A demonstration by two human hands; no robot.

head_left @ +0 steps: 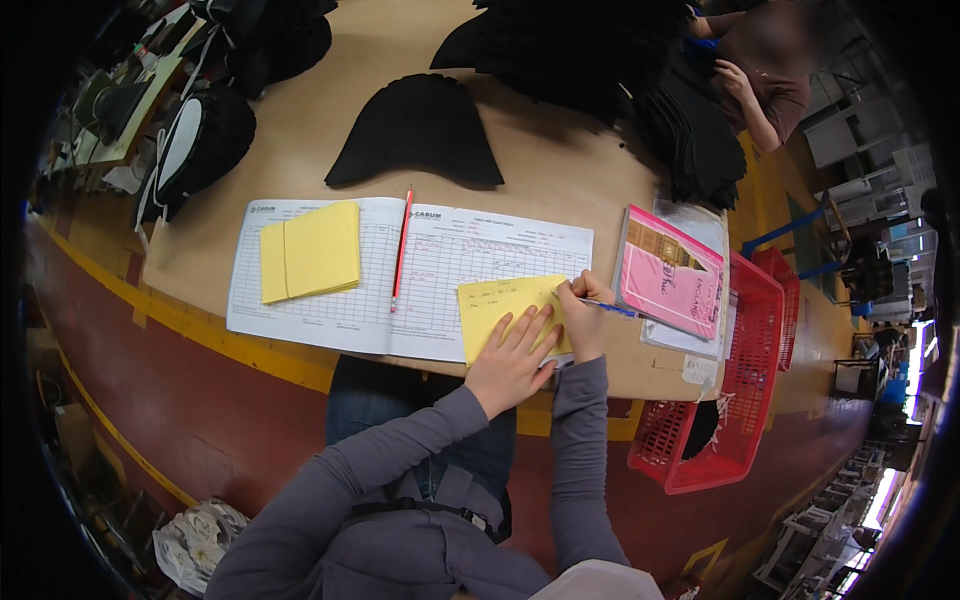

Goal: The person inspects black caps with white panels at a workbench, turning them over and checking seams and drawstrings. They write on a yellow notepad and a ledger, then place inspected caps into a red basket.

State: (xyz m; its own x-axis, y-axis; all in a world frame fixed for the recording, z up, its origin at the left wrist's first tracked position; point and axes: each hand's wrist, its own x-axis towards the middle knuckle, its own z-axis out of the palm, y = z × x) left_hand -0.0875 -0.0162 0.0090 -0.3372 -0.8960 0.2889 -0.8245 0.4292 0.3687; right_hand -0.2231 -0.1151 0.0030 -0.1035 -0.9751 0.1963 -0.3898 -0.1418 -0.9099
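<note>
My left hand [513, 362] lies flat with its fingers spread on a yellow sheet of paper [490, 301], pressing it against an open ledger [420, 345]. In my right hand [588, 318] is a blue pen [617, 309], its tip hidden by the fingers at the sheet's upper right corner. A few handwritten lines show along the top of the sheet. On the ledger's left page rests a stack of yellow paper [322, 250]. A red pencil [403, 250] lies along the ledger's middle fold.
Beyond the ledger lies a curved black fabric piece [415, 130], with black stacks [690, 130] at the far right. A pink notebook [670, 270] sits right of my hand. Red baskets [735, 420] stand off the table's right edge. Another person [765, 65] is at the far right.
</note>
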